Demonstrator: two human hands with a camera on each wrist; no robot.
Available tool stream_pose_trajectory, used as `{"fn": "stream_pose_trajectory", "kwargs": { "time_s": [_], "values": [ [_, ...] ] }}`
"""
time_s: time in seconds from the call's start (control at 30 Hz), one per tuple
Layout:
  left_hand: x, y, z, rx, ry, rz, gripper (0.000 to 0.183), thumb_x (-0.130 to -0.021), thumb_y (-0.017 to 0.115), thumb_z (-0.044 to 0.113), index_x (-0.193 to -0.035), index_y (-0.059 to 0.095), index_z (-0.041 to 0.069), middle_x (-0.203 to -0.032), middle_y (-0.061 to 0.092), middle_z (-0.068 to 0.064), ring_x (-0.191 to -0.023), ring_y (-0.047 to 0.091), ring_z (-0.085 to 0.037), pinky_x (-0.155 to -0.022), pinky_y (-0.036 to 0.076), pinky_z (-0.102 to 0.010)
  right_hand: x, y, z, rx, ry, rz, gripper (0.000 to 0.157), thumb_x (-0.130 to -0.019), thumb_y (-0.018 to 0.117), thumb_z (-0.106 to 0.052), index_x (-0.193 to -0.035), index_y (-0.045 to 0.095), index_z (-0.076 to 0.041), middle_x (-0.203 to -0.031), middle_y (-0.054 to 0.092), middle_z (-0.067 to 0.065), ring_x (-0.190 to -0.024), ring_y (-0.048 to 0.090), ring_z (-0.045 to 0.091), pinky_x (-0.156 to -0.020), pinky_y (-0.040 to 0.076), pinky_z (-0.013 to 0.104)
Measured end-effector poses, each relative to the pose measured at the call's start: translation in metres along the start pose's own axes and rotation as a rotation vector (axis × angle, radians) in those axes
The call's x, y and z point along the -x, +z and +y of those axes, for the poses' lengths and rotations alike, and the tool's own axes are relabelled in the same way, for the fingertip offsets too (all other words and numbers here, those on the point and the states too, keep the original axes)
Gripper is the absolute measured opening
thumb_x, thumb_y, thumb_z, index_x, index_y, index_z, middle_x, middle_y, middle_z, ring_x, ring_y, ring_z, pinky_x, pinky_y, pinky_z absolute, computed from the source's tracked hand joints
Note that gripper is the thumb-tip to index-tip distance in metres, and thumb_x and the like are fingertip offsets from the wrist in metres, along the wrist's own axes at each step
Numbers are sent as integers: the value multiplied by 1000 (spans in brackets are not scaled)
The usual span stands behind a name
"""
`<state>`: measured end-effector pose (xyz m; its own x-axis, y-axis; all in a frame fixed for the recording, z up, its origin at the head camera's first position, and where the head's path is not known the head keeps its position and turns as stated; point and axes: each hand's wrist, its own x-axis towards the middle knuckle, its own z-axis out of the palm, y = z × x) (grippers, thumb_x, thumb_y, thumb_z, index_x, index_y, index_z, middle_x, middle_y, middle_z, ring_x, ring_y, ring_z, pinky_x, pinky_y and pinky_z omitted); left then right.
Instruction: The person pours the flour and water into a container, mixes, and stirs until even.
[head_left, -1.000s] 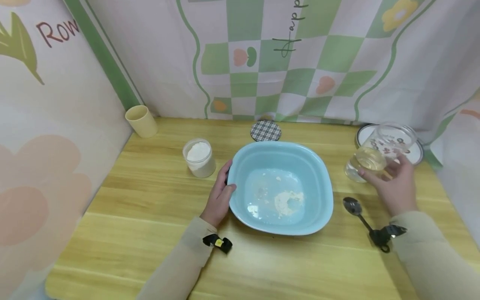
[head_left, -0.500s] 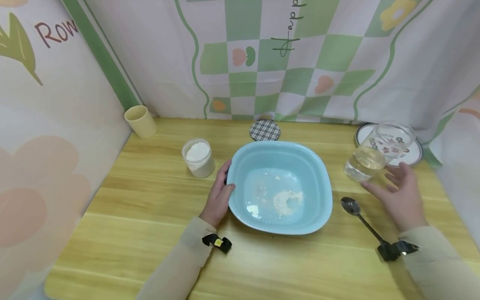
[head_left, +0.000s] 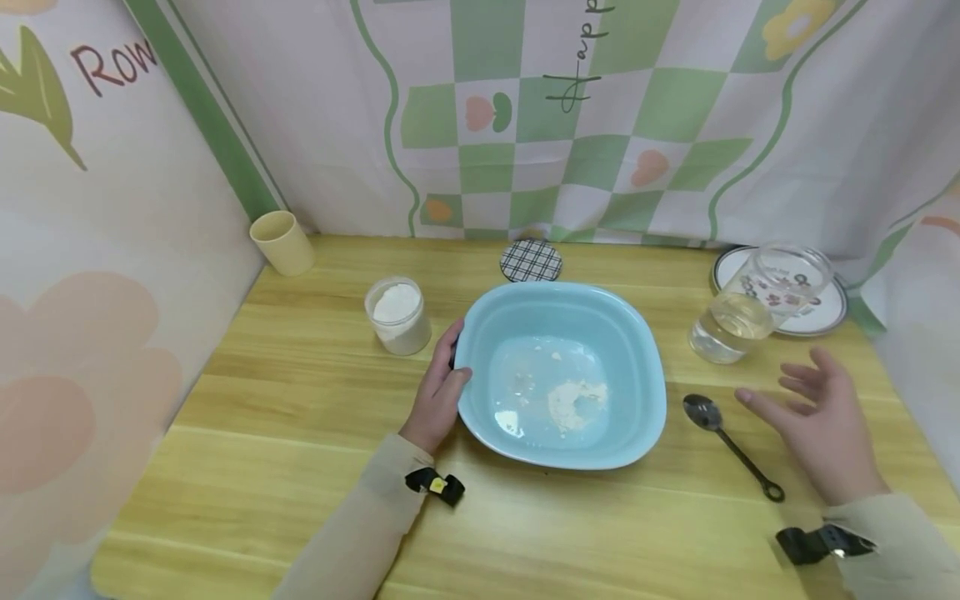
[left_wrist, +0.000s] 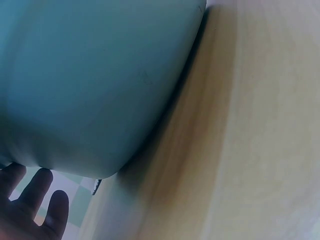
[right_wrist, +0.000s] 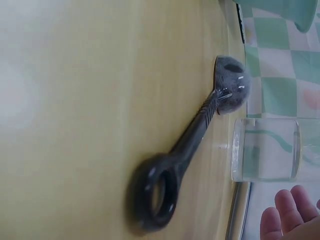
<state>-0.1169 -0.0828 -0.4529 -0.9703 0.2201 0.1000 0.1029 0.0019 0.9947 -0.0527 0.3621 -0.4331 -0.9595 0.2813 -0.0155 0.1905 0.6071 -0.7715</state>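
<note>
My left hand (head_left: 437, 396) grips the left rim of a light blue basin (head_left: 636, 375), thumb over the edge and fingers along the outside. White powder (head_left: 573, 406) lies in a patch on the basin's bottom. My right hand (head_left: 828, 425) hovers at the right with its fingers loosely spread, holding nothing. Just beyond its fingertips stands a clear glass (head_left: 731, 321), partly filled with clear liquid. A dark spoon (head_left: 729, 442) lies between the basin and that hand; in the right wrist view the spoon (right_wrist: 192, 135) shows a ring-ended handle.
To the left of the basin stands a clear jar (head_left: 407, 336) of white powder. A yellow cup (head_left: 287, 246) is at the back left corner. Behind the basin lies a checked coaster (head_left: 531, 261), and a patterned plate (head_left: 825, 312) sits behind the glass. Printed curtains (head_left: 600, 175) border the table.
My right hand has let go of the glass and drawn back toward me, to the right, uncovering the spoon's handle. The glass stays where it was; my left hand keeps its grip on the basin.
</note>
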Motion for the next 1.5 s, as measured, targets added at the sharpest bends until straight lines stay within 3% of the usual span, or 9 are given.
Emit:
{"fn": "stream_pose_trajectory", "kwargs": {
  "time_s": [0.1,0.2,0.27,0.37,0.57,0.73,0.9,1.23,1.5],
  "values": [
    [0,0,0,2,-4,2,65,-98,36,4,-160,21,18,-162,27,4,-146,31,-13,-118,31,-33,6,-2,4,24,-2,-20,109,-90,75,-34,-162,-5,-18,-156,28,31,-127,42,41,-70,41,2],
    [0,0,0,3,-4,-1,65,-99,36,4,-160,21,19,-162,27,4,-146,31,-13,-118,31,-33,13,-3,7,51,11,-34,108,-90,75,-35,-162,-3,-13,-153,30,33,-122,46,35,-67,41,2],
    [0,-1,-1,3,-4,-3,65,-99,36,5,-161,20,18,-162,27,4,-146,31,-14,-118,31,-34,17,-3,9,65,11,-32,107,-90,75,-36,-161,1,-8,-151,33,35,-115,50,16,-68,39,0],
    [0,-1,-1,4,-3,-7,65,-99,36,5,-161,19,17,-163,26,4,-146,31,-14,-117,31,-34,23,-4,13,82,7,-40,103,-90,76,-36,-159,9,0,-146,38,37,-103,44,-6,-67,39,0],
    [0,0,-1,12,8,-9,66,-98,37,4,-161,19,16,-163,26,4,-146,30,-15,-117,31,-35,32,-4,19,185,54,-130,94,-90,72,-46,-154,27,4,-139,47,34,-93,48,-3,-60,43,12],
    [0,0,-1,10,4,-9,66,-98,38,4,-160,21,21,-163,26,5,-146,30,-13,-118,31,-34,39,-2,22,216,45,-168,83,-90,71,-47,-147,40,5,-130,56,30,-81,44,-19,-61,43,14],
    [0,-1,-2,10,6,-8,65,-99,37,5,-160,21,21,-163,26,5,-146,31,-14,-118,31,-34,43,-1,23,222,11,-203,68,-91,72,-44,-138,52,2,-119,65,22,-79,51,-16,-61,44,13],
    [1,0,-2,19,0,-11,65,-100,37,5,-161,20,20,-163,26,4,-146,31,-15,-118,31,-35,47,-2,28,278,-9,-271,59,-93,70,-43,-129,61,3,-113,69,19,-77,56,-6,-61,49,18],
    [1,1,-4,-2,12,6,65,-99,38,8,-161,21,20,-164,26,2,-147,30,-16,-118,30,-35,40,-3,29,385,21,-345,60,-90,71,-48,-118,65,4,-94,68,1,-74,54,4,-60,44,21]
  ]
}}
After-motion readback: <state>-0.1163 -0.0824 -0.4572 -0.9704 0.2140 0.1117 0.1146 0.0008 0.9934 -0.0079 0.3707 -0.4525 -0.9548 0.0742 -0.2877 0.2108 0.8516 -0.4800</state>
